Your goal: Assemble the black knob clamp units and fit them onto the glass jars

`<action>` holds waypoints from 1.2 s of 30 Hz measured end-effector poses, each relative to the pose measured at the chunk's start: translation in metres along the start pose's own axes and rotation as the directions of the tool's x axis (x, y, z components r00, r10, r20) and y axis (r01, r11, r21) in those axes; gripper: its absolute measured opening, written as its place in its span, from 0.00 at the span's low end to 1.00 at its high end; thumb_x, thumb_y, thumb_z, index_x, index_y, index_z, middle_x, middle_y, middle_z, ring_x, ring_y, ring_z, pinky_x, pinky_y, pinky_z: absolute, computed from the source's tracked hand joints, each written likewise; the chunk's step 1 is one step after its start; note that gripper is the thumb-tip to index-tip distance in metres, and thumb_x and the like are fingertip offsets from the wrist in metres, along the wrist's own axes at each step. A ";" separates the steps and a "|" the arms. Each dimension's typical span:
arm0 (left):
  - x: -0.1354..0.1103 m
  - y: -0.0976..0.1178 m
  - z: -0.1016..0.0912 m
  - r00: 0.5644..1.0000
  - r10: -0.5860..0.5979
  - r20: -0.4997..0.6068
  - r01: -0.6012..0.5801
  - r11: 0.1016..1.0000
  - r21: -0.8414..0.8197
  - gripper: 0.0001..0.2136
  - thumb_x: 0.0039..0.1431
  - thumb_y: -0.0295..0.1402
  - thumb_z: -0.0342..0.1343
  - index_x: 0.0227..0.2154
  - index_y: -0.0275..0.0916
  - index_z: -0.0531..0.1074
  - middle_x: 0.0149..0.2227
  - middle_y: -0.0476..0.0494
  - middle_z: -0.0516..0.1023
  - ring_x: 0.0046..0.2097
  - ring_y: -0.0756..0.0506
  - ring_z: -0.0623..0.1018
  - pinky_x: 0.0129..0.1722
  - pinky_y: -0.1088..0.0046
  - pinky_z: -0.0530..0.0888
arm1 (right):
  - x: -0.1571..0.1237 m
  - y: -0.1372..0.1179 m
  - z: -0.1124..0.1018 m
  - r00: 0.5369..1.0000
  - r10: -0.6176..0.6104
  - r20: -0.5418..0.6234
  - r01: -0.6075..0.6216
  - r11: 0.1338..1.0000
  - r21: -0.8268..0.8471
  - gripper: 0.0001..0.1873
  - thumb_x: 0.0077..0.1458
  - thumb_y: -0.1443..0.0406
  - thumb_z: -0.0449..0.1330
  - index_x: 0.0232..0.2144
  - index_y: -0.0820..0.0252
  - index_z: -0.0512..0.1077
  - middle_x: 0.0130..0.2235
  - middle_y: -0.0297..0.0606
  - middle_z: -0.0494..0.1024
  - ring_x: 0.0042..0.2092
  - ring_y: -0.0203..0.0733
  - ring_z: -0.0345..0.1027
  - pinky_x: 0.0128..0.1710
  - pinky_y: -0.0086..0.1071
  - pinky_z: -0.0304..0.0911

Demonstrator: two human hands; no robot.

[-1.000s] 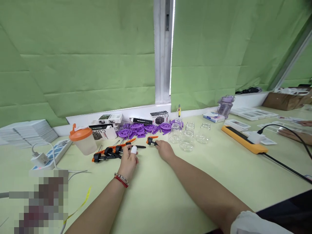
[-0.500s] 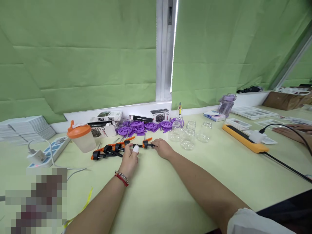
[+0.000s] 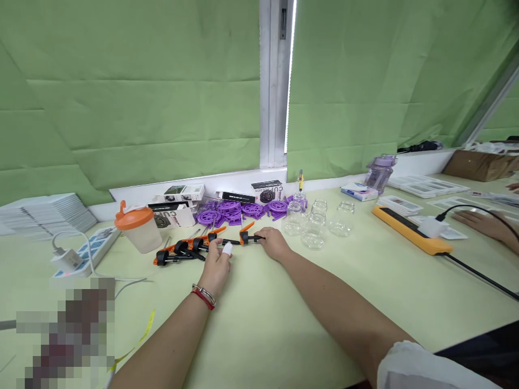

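Several tools with black bodies, orange levers and thin rods lie side by side in a row. My right hand [image 3: 274, 243] has its fingers closed on the black end of the rightmost black-and-orange tool [image 3: 245, 237], which points left. My left hand [image 3: 217, 265], with a white cover on one fingertip, bends its fingers against a neighbouring black-and-orange tool [image 3: 212, 237]. That hand hides part of the handle, and its grip is only partly visible. Farther left lies another black-and-orange tool [image 3: 162, 257].
Behind the tools lie purple plastic wheel-like parts [image 3: 252, 211] and printed boxes [image 3: 178, 215]. Clear glass jars [image 3: 314, 236] stand right of my right hand. An orange-lidded cup [image 3: 140, 232] and power strip [image 3: 95, 248] are left. A yellow power strip [image 3: 409, 230] and another person's hand [image 3: 472, 219] are right.
The view has shifted slightly. The orange lever of the rightmost tool stands a little more upright. Both hands keep nearly the same place at the row, and the other person's hand has moved slightly.
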State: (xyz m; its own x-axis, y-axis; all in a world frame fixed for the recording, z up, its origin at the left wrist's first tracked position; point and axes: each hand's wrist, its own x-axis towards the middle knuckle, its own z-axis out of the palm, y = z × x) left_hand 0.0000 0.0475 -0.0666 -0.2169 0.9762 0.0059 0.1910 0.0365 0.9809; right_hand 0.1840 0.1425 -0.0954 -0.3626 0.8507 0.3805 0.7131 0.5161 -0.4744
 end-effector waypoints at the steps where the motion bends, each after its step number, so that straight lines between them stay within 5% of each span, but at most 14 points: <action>1: 0.000 0.000 0.000 1.000 -0.003 0.001 0.003 1.000 -0.001 0.20 0.56 0.41 0.49 0.50 0.42 0.55 0.33 0.49 0.67 0.20 0.55 0.64 0.19 0.78 0.60 | 0.002 0.001 0.000 1.000 0.015 -0.003 -0.015 1.000 0.006 0.16 0.53 0.74 0.56 0.42 0.58 0.77 0.41 0.39 0.78 0.45 0.42 0.68 0.47 0.32 0.60; 12: 0.007 -0.011 0.001 0.998 0.046 0.039 -0.050 0.992 0.112 0.19 0.56 0.42 0.50 0.48 0.40 0.59 0.29 0.50 0.68 0.23 0.53 0.64 0.22 0.76 0.61 | 0.012 0.006 0.005 0.991 -0.101 0.083 0.101 0.995 0.007 0.16 0.54 0.70 0.58 0.44 0.54 0.76 0.44 0.36 0.79 0.47 0.44 0.68 0.48 0.34 0.61; 25: 0.009 -0.015 0.000 0.995 0.079 0.056 -0.088 0.980 0.181 0.23 0.50 0.36 0.55 0.50 0.40 0.59 0.31 0.50 0.69 0.24 0.52 0.66 0.24 0.76 0.62 | -0.003 -0.008 0.003 0.963 -0.217 0.161 0.240 0.960 -0.143 0.24 0.58 0.69 0.51 0.57 0.65 0.63 0.54 0.47 0.70 0.53 0.48 0.61 0.53 0.41 0.57; 32: 0.007 -0.010 -0.002 0.992 0.104 0.071 -0.118 0.966 0.230 0.25 0.49 0.39 0.54 0.51 0.40 0.58 0.32 0.50 0.70 0.23 0.51 0.67 0.24 0.74 0.64 | -0.013 -0.015 -0.012 0.981 -0.189 -0.043 0.176 0.963 -0.205 0.31 0.52 0.70 0.53 0.60 0.66 0.58 0.59 0.48 0.63 0.59 0.49 0.53 0.59 0.44 0.50; 36: 0.004 -0.007 -0.005 0.989 0.133 0.065 -0.147 0.941 0.305 0.26 0.49 0.40 0.54 0.51 0.40 0.58 0.32 0.50 0.70 0.24 0.50 0.68 0.24 0.73 0.64 | -0.025 -0.014 -0.036 0.905 -0.186 -0.383 0.104 0.969 -0.225 0.30 0.53 0.68 0.52 0.59 0.62 0.57 0.61 0.48 0.59 0.62 0.50 0.47 0.61 0.49 0.44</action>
State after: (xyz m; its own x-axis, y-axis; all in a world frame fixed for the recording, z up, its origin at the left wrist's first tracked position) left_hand -0.0065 0.0497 -0.0721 -0.1268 0.9842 0.1237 0.5032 -0.0437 0.8631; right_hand 0.2051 0.1109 -0.0694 -0.2308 0.6359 0.7364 0.7885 0.5657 -0.2413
